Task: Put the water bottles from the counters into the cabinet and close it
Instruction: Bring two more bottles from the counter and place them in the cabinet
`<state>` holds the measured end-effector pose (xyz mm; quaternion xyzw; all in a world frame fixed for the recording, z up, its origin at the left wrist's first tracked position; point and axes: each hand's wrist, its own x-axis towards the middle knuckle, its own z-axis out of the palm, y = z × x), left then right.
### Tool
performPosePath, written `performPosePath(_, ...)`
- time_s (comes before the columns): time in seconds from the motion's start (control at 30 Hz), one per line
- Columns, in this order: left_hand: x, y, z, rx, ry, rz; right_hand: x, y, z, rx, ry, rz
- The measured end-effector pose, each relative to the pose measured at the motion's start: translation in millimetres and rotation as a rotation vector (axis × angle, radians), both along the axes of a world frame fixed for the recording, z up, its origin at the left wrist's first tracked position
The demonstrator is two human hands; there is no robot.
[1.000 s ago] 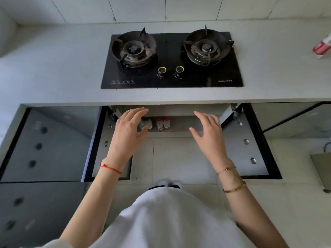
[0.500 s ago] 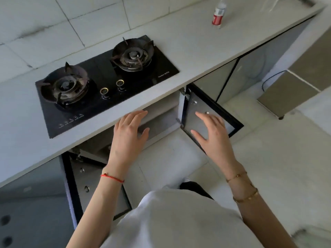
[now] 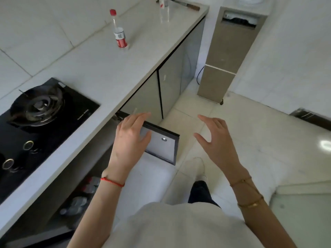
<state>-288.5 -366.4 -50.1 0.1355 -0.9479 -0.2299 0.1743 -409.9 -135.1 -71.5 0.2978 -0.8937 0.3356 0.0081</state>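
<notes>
A clear water bottle (image 3: 118,31) with a red cap and red label stands upright on the grey counter (image 3: 100,68), well beyond my hands. A second bottle (image 3: 164,9) stands farther along near the counter's end. The cabinet below the counter is open, its right door (image 3: 161,142) swung out toward me. Several bottles (image 3: 78,201) lie dimly inside the cabinet at the lower left. My left hand (image 3: 129,138) hovers over the open door with fingers spread, holding nothing. My right hand (image 3: 214,140) hangs open above the floor, right of the door.
A black gas hob (image 3: 35,122) is set into the counter at the left. A knife (image 3: 186,5) lies at the counter's far end. A tall beige unit (image 3: 227,56) stands on the floor beyond the closed cabinet doors (image 3: 172,83). My foot (image 3: 194,167) is on the tiled floor.
My view has swung to the right, from facing the hob to looking along the counter. Both hands moved right with it, still empty; the standing bottles have come into view.
</notes>
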Motion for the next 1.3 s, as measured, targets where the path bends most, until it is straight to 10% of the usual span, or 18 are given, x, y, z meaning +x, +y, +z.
performPosePath(0.5,-237.8,59.3,9.7,0.045,0.093,0.144,-270.1,28.1,26.3,-0.008,-0.004,0.124)
performPosePath(1.3,-508.3,-181.5,34.7,0.016,0.117,0.569,-599.7,-294.3,27.8,-0.041,0.066,0.522)
